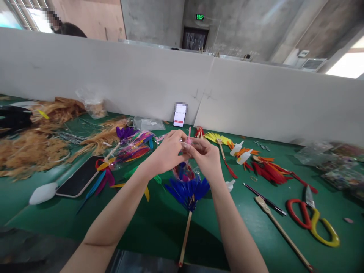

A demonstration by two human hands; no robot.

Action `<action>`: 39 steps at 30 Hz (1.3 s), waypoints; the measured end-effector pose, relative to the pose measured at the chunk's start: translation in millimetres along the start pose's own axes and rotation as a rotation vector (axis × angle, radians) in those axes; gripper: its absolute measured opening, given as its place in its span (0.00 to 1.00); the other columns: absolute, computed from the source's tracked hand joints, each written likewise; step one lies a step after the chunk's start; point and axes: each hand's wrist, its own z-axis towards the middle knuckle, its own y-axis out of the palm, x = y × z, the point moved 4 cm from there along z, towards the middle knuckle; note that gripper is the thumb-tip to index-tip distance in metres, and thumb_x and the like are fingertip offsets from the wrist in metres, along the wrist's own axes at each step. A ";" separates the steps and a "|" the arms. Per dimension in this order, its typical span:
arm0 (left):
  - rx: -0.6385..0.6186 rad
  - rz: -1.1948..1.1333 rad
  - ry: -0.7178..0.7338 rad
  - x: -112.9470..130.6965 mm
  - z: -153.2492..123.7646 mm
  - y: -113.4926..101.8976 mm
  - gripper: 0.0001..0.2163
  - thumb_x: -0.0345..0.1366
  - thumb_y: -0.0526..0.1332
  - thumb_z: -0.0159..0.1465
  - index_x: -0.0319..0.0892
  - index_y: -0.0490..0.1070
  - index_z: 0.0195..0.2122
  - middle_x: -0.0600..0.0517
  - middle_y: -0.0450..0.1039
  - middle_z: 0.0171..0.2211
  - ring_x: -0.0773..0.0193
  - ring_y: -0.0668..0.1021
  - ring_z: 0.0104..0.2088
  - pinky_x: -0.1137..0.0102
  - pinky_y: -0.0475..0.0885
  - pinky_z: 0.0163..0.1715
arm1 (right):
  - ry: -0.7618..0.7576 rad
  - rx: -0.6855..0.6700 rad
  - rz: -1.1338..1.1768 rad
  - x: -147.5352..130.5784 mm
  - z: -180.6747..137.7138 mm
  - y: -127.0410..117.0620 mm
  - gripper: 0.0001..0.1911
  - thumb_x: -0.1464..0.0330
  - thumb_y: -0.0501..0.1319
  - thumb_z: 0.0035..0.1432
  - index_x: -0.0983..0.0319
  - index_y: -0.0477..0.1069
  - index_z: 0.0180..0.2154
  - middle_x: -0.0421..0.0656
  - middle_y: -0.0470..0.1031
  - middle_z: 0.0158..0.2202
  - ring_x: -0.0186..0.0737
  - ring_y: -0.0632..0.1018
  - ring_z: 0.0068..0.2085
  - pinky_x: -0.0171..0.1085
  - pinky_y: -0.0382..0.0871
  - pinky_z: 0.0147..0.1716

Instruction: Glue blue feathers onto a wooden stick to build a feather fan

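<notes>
Both hands are raised and meet above the table in the middle of the head view. My left hand [172,149] is closed, its fingertips at a small, thin pink piece [189,132], perhaps a feather. My right hand [206,153] pinches the same piece from the other side; the fingers partly hide it. Below the hands lies a blue feather fan [189,191] with a wooden stick handle [186,237] pointing towards me. Behind it, a clear bag with red and purple bits [183,170] is partly covered by my hands.
On the right lie scissors [313,216], a carved wooden stick [281,231], a pen [264,199], white glue bottles [243,155] and red feathers [267,170]. Left are a dark phone [80,176], a white mouse [43,193] and tan fibres [34,148]. A lit phone [179,115] leans on the white partition [142,79].
</notes>
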 end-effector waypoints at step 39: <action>0.462 -0.110 -0.006 -6.0 -7.5 -39.8 0.09 0.33 0.61 0.61 0.41 0.71 0.24 0.55 0.70 0.21 0.71 0.69 0.22 0.74 0.63 0.23 | -0.104 -0.339 -0.306 -14.3 -7.1 -11.2 0.16 0.63 0.62 0.57 0.61 0.73 0.47 0.46 0.78 0.43 0.44 0.78 0.44 0.44 0.74 0.44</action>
